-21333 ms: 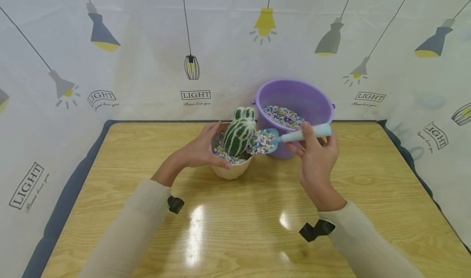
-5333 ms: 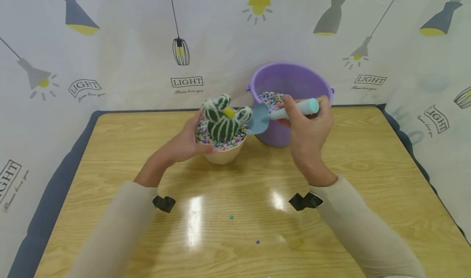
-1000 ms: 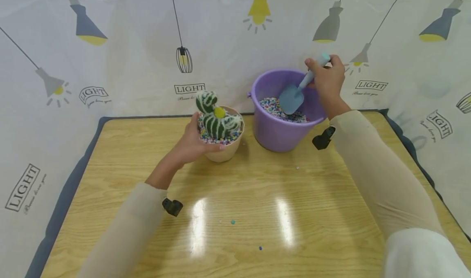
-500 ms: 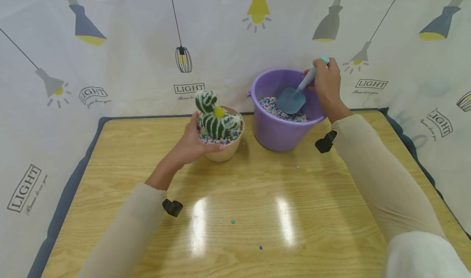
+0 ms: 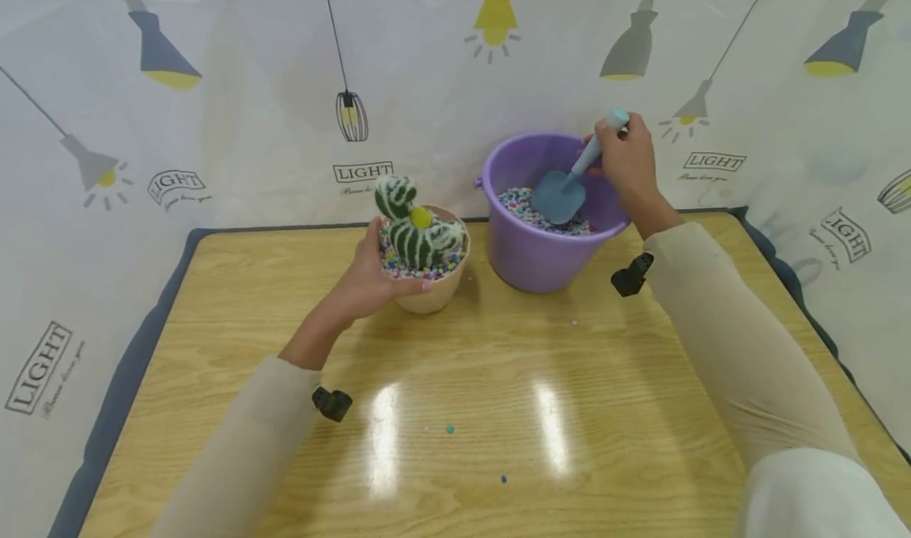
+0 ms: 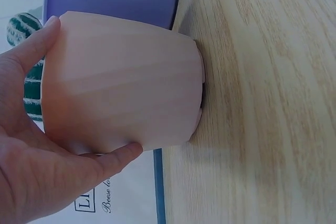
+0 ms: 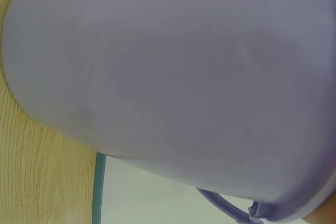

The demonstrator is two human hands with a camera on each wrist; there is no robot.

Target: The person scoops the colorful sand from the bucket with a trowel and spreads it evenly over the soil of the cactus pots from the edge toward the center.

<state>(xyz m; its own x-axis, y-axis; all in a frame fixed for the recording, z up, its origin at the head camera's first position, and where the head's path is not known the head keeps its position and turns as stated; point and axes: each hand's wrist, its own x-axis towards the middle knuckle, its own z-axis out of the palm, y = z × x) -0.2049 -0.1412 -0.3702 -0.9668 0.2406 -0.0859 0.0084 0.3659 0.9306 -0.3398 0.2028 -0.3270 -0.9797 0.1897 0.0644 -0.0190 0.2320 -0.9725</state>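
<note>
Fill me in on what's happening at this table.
A person is potting a toy cactus in coloured gravel. The left hand grips the beige pot, which stands on the wooden table and is filled with gravel around the cactus. The right hand holds a blue scoop by its handle, blade down inside the purple bucket on the gravel there. A few stray pebbles lie on the table nearer the person.

The head camera looks forward and down over the wooden table (image 5: 498, 364). The left wrist camera sits very near the round beige plastic pot (image 6: 121, 82). The right wrist camera almost touches the purple plastic bucket (image 7: 173, 77), which all three views share.
</note>
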